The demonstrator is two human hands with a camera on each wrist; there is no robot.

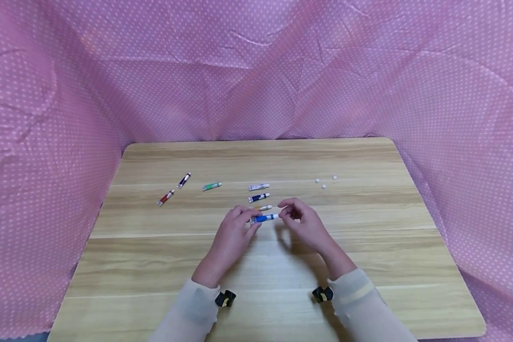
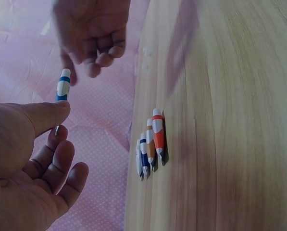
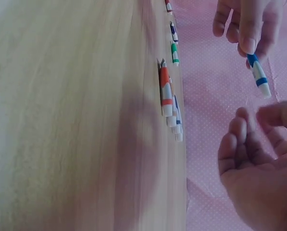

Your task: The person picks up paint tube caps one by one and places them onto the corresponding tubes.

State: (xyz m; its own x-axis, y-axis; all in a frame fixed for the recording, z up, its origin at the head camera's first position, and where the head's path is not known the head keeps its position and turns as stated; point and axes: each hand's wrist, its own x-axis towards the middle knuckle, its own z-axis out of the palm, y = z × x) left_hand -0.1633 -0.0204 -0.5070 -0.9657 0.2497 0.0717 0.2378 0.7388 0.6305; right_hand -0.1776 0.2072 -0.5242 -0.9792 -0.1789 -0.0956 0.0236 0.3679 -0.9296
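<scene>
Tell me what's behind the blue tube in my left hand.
In the head view, an orange tube shows beyond the blue tube, partly covered by the left hand. The orange-red tube, seen in wrist views, is hidden there.

A slim blue-and-white tube (image 1: 265, 218), a blue band below its white tip, is held raised over the middle of the bench (image 1: 367, 304), roughly level, tip toward the bench's right end.

no legible txt or nos., marks on wht tube (image 1: 259, 187), too sm. to read
</scene>
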